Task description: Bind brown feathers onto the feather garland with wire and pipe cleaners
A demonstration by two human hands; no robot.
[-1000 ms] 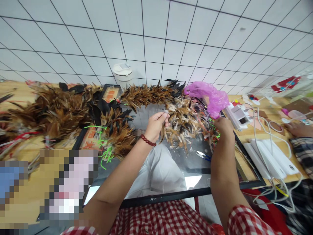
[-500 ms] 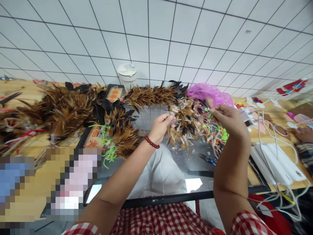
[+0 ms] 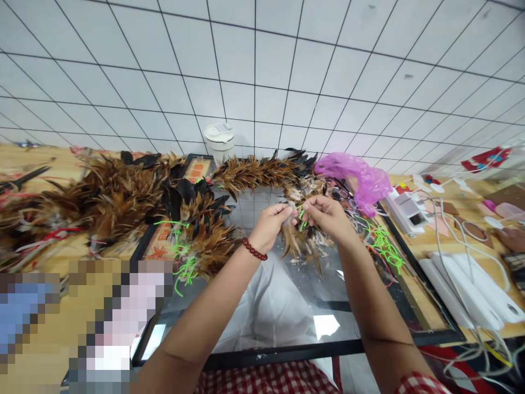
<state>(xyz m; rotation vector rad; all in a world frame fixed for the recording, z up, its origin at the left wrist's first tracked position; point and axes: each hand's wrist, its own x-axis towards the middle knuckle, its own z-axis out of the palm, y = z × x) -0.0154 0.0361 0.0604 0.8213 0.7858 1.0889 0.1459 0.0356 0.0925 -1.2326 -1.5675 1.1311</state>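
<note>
My left hand (image 3: 269,223), with a dark red bead bracelet (image 3: 254,250) on its wrist, is closed in a pinch. A small feather's (image 3: 291,241) pale end seems to be between the fingertips, though they hide most of it. Close against it, my right hand (image 3: 329,215) pinches a short bright green cord (image 3: 302,218). Under both hands lies a loose pile of brown and white feathers (image 3: 315,249). Behind them stretches a strip of bound brown feathers (image 3: 256,172). To the left lies a feather bundle (image 3: 209,230) with green cord ends.
A black-framed glass panel (image 3: 295,350) spans the work area. Green cords (image 3: 385,246) lie right of my hands, near a pink plastic bag (image 3: 356,172). White power strips (image 3: 471,290) with cables are farther right. A lidded white cup (image 3: 220,141) stands by the wall; feather bundles (image 3: 118,191) cover the left.
My right hand has moved left and down from the cord pile, bringing a green cord to my left hand's fingertips. The left hand stays about where it was, still pinching.
</note>
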